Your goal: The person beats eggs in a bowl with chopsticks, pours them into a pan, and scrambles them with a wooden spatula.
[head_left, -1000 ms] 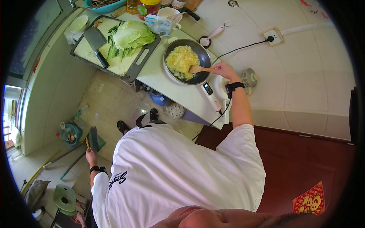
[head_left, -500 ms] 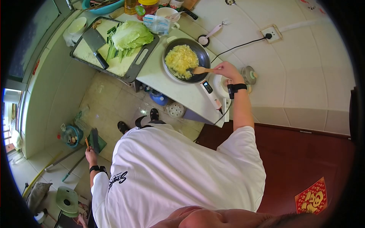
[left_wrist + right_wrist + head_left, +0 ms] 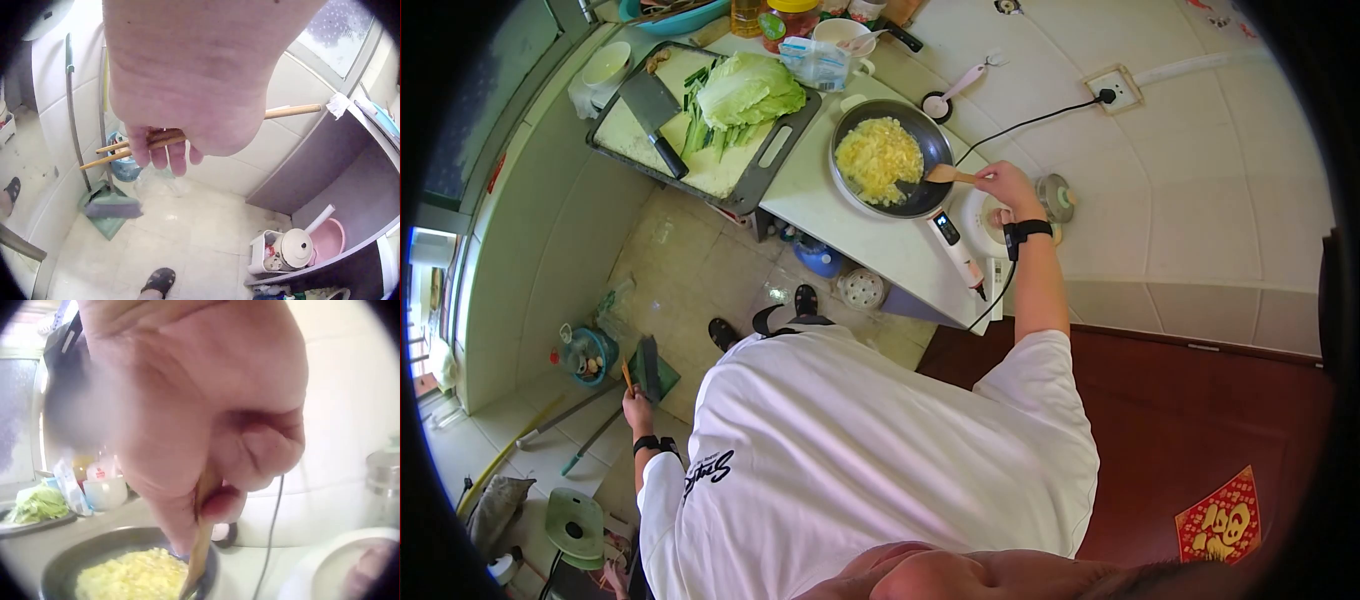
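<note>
A dark frying pan (image 3: 938, 148) on the counter holds yellow scrambled egg (image 3: 878, 158). My right hand (image 3: 1006, 188) pinches the handle of a wooden spatula (image 3: 952, 174), whose blade is at the pan's right side. In the right wrist view, thumb and fingers of my right hand (image 3: 206, 406) close round the spatula (image 3: 201, 547), and its lower end reaches the pan beside the egg (image 3: 134, 575). Low at my side, my left hand (image 3: 638, 413) holds a pair of chopsticks (image 3: 628, 378). Curled fingers of the left hand (image 3: 181, 94) wrap the chopsticks (image 3: 290, 111) in the left wrist view.
Left of the pan, a board (image 3: 615, 135) carries a cleaver (image 3: 652, 112) and cabbage (image 3: 750, 92). The pan's long handle (image 3: 956, 252) juts over the counter towards me. A white bowl (image 3: 982, 222) stands right of it. A black cord (image 3: 1030, 127) runs to the wall socket (image 3: 1114, 90).
My right hand and the spatula have shifted slightly right, drawing the blade from the egg towards the pan's right edge. The left hand still holds the chopsticks in about the same place.
</note>
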